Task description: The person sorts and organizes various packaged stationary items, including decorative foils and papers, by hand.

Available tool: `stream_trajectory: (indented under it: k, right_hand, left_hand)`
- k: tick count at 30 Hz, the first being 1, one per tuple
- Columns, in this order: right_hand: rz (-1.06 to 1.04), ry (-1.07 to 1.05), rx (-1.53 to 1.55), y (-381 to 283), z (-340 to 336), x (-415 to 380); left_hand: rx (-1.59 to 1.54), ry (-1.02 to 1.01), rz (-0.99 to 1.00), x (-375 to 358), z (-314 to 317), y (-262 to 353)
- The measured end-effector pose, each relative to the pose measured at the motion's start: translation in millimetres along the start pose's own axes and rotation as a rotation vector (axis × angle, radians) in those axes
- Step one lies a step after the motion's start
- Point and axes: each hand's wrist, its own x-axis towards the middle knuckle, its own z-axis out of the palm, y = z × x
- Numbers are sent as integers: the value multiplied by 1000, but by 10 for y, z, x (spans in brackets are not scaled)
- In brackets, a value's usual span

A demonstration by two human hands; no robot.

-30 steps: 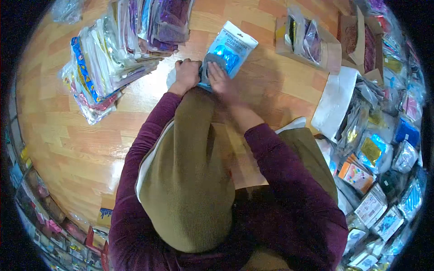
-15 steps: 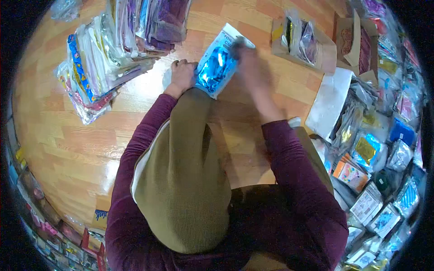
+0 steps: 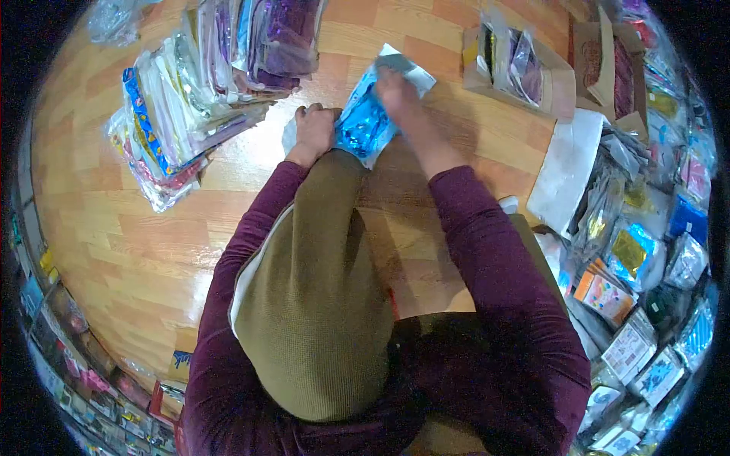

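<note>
right hand (image 3: 398,93) moved up blue packet (image 3: 360,125); left hand (image 3: 314,131) curled at its lower left edge; grips unclear

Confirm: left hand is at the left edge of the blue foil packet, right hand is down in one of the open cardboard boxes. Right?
Wrong on the right hand: the head view shows it at the upper part of the blue foil packet. Left hand at the packet's left edge stands.

Left of the flat blue foil packet (image 3: 359,131) on the tan wood floor (image 3: 137,251) lie clear plastic packets (image 3: 171,99); to its right, open brown cardboard boxes (image 3: 561,90).
</note>
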Motion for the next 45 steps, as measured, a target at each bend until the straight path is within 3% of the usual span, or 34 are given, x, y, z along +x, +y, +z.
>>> stream_trajectory:
  k: [2,3,5,6,8,10,12,13,15,18,19,22,24,26,31,33,34,36,38,39,40,41,42,44,45]
  right_hand:
    - [-77,-246,-489,304,-128,196]
    - [-79,-247,-493,353,-241,202]
    - [109,-169,-221,400,-425,192]
    - [106,-176,-230,352,-430,144]
    - [84,-104,38,127,-366,-49]
    - [219,-110,606,-579,-449,-377]
    - [-123,-322,286,-571,202,-852]
    - [-127,-315,293,-555,301,-1000]
    - [-332,-154,71,-568,362,-1210]
    - [-357,-198,14,-375,293,-1063]
    - [-375,-211,-98,-342,182,-989]
    - [-362,-232,-263,-93,95,-888]
    - [-42,-248,-103,5,-94,-853]
    - [4,23,-299,556,180,-1023]
    - [34,-159,-297,716,-532,-1001]
    - [37,-204,-330,638,-654,-1071]
    - [96,-239,-246,548,-740,-1121]
    - [167,-276,-154,479,-776,-1191]
    - [274,-103,270,506,-788,-1221]
    - [284,-90,267,479,-808,-1194]
    - [367,-26,527,451,-799,-1141]
    - [444,44,786,396,-809,-1078]
    - [452,64,776,320,-817,-1017]
    - [532,39,1172,184,-836,-874]
    - [531,50,1166,186,-863,-830]
  left_hand:
    - [-16,4,25,8,27,-13]
    - [-19,38,34,-2,33,-18]
    - [-27,48,45,-24,13,-22]
    - [-32,54,58,-33,5,-11]
    - [-54,63,54,-27,32,-20]
    - [-61,79,53,0,58,-6]
    - [9,56,18,7,95,-24]
    - [19,58,18,4,49,-18]
    - [-3,67,58,-55,-8,19]
    - [19,113,70,-39,45,-1]
    - [16,35,1,-17,9,39]
    - [2,31,31,-14,29,18]
    - [-3,29,16,-16,51,-18]
    - [8,49,55,-6,110,-49]
    - [-151,15,46,-48,35,-72]
    - [-290,100,94,-76,57,-171]
    - [-416,173,148,-107,84,-210]
    - [-549,92,215,-222,-204,-214]
    - [-1168,-43,51,-326,-308,-228]
    - [-1054,-109,109,-364,-442,-251]
    - [-1051,-118,128,-410,-557,-199]
    - [-1172,-133,167,-488,-730,-110]
    - [-1295,-151,204,-553,-872,-32]
    - [-1279,-308,295,-615,-1052,20]
    - [-1348,-317,340,-652,-1141,117]
